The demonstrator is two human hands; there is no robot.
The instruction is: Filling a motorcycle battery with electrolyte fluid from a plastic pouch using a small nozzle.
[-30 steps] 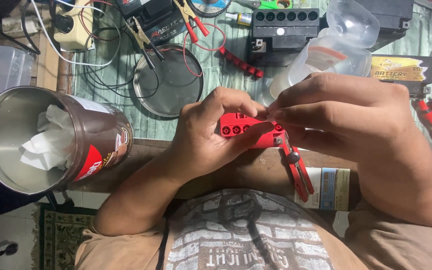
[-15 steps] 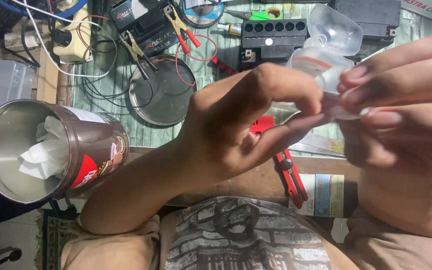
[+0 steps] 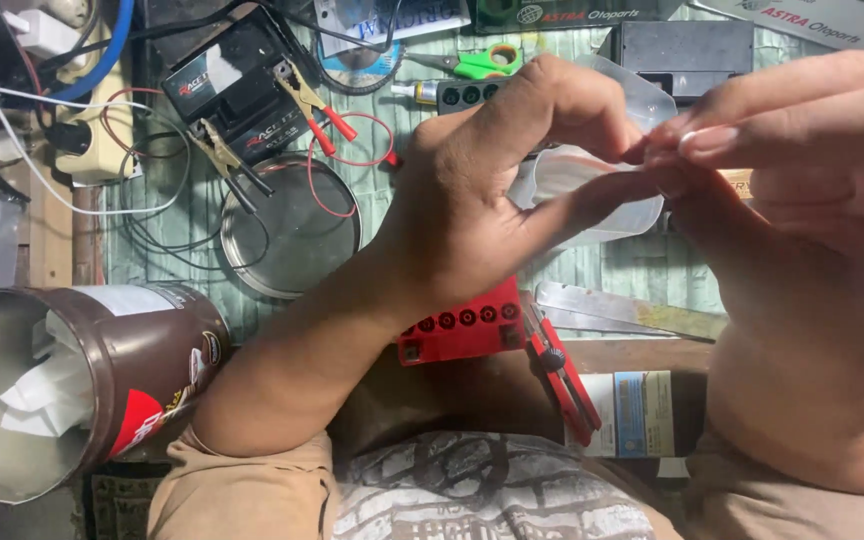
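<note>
**Both hands pinched together up close, tiny thing between them hard to see**

So the left hand (image 3: 482, 190) and right hand (image 3: 802, 180) are raised close to the camera, fingertips meeting at about 2 o'clock in the view. They pinch something small and thin between them, but it's blurred and mostly covered by the fingers, so I can't tell what it is. The right hand runs off the frame edge at 3 o'clock.

Right behind the pinch sits a clear plastic container (image 3: 592, 200), largely blocked by the left hand's fingers. A red plastic strip with round holes (image 3: 462, 330) lies on the desk (image 3: 642, 275) near centre, its upper part hidden under the left wrist. Just beside it, toward 5 o'clock, lies a red-handled tool (image 3: 562, 375).

At 10 o'clock a round metal lid (image 3: 287, 235) lies flat, with clip leads over its rim. At 8 o'clock a brown tin (image 3: 82, 385) lies on its side with white tissue inside, cut off at the edge.
</note>
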